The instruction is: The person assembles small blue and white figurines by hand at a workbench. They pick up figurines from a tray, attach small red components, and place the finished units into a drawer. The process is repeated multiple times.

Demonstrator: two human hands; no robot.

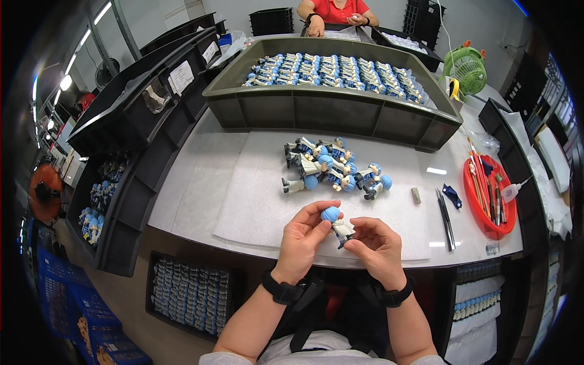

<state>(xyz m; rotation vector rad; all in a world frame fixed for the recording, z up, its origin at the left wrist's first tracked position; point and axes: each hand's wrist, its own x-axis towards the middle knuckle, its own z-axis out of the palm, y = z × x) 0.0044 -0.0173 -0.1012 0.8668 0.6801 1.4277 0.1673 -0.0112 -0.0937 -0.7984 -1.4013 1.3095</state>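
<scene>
Between my two hands, just over the near edge of the table, is a small figurine [342, 229] with light blue hair, a whitish coat and dark feet. My left hand [302, 234] pinches it by the head. The fingers of my right hand [378, 246] close on its lower part near the feet. Beyond my hands, several similar figurines [325, 163] lie in a loose pile on a white foam sheet [255, 201]. Parts of the held figurine are covered by my fingers.
A large grey-green crate [328, 112] of figurine rows stands behind the pile. At right are a red basket [470, 188] of brushes, tweezers [446, 220], a grey block [416, 195] and a green fan [464, 70]. Black crates [137, 143] line the left. A person in red [340, 12] works opposite.
</scene>
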